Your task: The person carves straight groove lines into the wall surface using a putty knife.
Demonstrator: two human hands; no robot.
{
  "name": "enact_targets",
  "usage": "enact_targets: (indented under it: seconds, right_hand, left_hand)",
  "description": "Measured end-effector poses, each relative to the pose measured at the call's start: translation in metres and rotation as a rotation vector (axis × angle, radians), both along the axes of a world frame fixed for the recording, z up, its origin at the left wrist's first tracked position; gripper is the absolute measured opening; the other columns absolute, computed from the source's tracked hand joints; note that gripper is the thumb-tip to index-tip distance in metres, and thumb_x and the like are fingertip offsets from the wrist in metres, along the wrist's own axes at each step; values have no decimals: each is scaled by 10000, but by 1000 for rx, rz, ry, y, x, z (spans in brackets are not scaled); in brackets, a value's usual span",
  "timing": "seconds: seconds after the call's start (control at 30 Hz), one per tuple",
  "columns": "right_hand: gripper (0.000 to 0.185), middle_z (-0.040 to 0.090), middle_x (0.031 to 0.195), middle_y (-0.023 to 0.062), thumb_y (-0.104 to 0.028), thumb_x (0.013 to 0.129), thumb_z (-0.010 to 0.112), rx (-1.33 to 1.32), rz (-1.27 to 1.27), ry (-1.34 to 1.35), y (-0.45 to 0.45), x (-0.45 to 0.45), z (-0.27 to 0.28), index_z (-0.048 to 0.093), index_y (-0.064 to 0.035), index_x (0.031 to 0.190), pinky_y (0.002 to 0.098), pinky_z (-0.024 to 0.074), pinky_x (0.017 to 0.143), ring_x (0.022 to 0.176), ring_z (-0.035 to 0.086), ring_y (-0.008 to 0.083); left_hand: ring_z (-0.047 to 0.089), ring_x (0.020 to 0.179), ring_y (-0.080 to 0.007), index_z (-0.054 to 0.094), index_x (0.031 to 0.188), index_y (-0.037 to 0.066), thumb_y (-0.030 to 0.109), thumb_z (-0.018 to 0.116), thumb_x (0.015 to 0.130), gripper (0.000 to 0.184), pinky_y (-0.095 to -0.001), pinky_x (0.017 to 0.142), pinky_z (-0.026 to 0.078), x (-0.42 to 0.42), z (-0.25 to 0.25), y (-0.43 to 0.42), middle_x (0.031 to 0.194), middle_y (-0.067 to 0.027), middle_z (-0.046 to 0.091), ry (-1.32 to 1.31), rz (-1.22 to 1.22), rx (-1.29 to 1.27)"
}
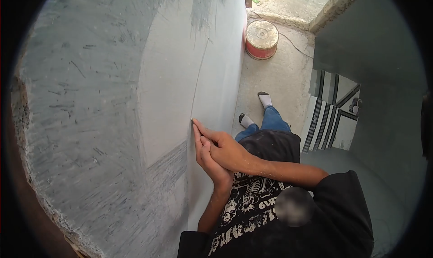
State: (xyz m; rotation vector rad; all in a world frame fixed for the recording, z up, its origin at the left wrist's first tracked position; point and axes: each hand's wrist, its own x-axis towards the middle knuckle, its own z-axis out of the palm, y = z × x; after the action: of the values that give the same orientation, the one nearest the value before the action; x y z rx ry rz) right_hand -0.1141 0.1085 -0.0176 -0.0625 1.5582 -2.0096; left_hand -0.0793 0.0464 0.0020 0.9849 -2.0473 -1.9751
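My right hand (230,153) and my left hand (206,161) are pressed together against the grey wall (169,77). The right lies over the left, its fingers closed to a point at the wall. A small pale tip (192,119) shows at the fingertips; I cannot make out what it belongs to. The left hand is closed against the right from below, its thumb folded up and partly hidden fingers reaching toward the same spot. From there a thin dark line (200,73) runs up the wall in view. Around it is a smoother, paler patch; farther left the surface is scratched.
A round drum (262,39) with a red side stands on the concrete floor beside the wall, a thin cord near it. Black-and-white striped panels (327,116) are at the right, below a dark wall (383,77). The wall's left edge (27,136) is rough and broken.
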Motion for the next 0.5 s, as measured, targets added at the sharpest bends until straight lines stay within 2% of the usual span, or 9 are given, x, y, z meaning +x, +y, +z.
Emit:
enact_targets:
  seconds: [0.03,0.17,0.23,0.37,0.5]
  right_hand:
    - [616,673,1297,214,-115,996,454,12,9,-4,-5,10,0,353,-65,1601,298,461,1040,1167,631,203]
    - [605,655,1331,255,-122,998,464,61,57,-3,-15,42,4,361,-49,1590,323,474,1051,1211,651,272]
    - [594,649,1338,262,-113,999,467,74,56,9,-21,54,5,372,-38,1580,335,479,1059,1234,651,314]
    - [597,651,1337,256,-96,999,456,41,44,-13,-23,59,11,360,-34,1586,321,483,1046,1212,655,272]
    - [594,663,1327,218,-81,1007,440,3,-44,8,-29,56,9,350,-33,1593,288,471,1038,1184,633,197]
  left_hand:
    - [524,1355,-368,347,1564,-64,187,383,1034,588,-366,1139,408,7,-2,-3,1534,-225,481,-12,5,-14]
    - [522,1360,-361,367,1555,-64,199,377,1046,573,-362,1141,406,29,-1,6,1540,-222,474,-144,51,-426]
    - [512,1369,-359,371,1553,-65,216,375,1051,575,-368,1144,403,41,-3,0,1550,-225,459,-134,-5,-395]
    - [494,1386,-356,380,1548,-66,250,369,1061,581,-381,1149,396,56,-2,-21,1570,-232,428,-93,-90,-342]
    - [308,1504,-330,236,1622,18,315,351,1097,614,-383,1219,269,55,-10,-41,1665,-188,255,62,-213,-84]
